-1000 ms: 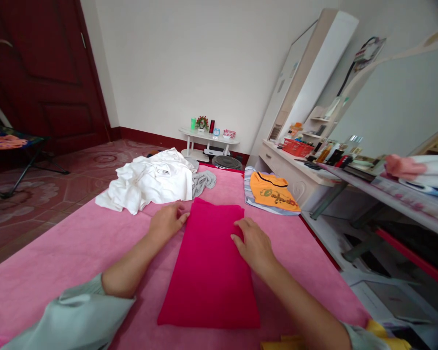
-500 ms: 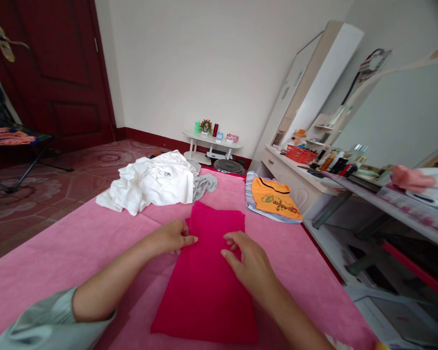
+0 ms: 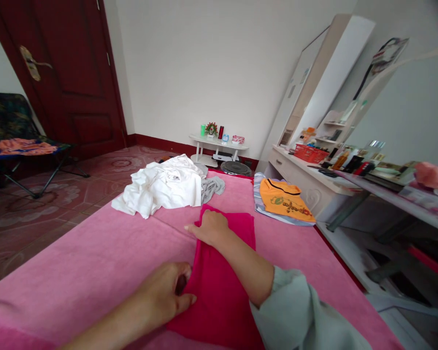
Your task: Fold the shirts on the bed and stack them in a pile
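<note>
A folded magenta garment [image 3: 224, 287] lies lengthwise on the pink bed cover before me. My left hand [image 3: 164, 294] is at its near left edge, with curled fingers at the fold and the thumb over the cloth. Farther up the same edge, my right hand [image 3: 212, 227] is closed on the garment's upper left corner. Its thumb points left, and the back of the hand hides most of its fingers. The right forearm crosses over the cloth.
The pink bed cover [image 3: 146, 248] carries a heap of white clothes [image 3: 171, 182], a grey cloth [image 3: 212, 187] and a folded orange shirt [image 3: 284, 197] on other folded cloth. A dressing table [image 3: 295, 170] stands along the right, a folding chair [image 3: 25, 146] at the left.
My right hand has crossed from the garment's right side to its upper left edge. The left hand has slid down that edge towards me. The view has turned slightly left.
</note>
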Demonstrator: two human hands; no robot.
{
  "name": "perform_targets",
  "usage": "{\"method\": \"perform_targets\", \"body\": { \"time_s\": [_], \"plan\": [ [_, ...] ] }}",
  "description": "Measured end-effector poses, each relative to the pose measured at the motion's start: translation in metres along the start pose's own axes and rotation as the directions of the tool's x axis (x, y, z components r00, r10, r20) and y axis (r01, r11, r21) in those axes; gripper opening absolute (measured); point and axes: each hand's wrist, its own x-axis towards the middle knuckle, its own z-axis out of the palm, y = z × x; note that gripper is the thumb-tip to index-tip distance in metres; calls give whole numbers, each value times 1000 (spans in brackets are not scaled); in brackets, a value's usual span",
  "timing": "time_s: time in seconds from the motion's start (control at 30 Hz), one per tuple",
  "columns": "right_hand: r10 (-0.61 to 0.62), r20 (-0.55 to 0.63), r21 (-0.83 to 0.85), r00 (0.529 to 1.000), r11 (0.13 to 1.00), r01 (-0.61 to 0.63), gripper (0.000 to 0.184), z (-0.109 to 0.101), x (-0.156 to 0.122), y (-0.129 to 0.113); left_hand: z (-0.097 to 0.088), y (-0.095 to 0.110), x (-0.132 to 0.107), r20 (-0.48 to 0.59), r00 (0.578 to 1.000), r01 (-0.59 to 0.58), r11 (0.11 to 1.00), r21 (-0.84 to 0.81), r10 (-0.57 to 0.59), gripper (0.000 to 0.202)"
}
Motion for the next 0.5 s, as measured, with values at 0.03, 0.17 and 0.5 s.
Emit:
{"method": "perform_targets", "body": {
  "time_s": [0.03, 0.17, 0.5],
  "plan": [
    [9, -2, 7, 1000, 1000, -9, 36, 4, 2, -5, 3, -3, -3, -25, 1000, -5, 1000, -14, 5, 11],
    [11, -25, 58, 1000, 998, -10, 11, 5, 6, -6, 9, -3, -9, -78, 997, -41, 979, -198, 26, 17],
    [74, -278, 716, 958, 681, 155, 12, -83, 20, 24, -38, 111, -22, -299, 909, -306, 952, -10, 289, 20]
  ]
}}
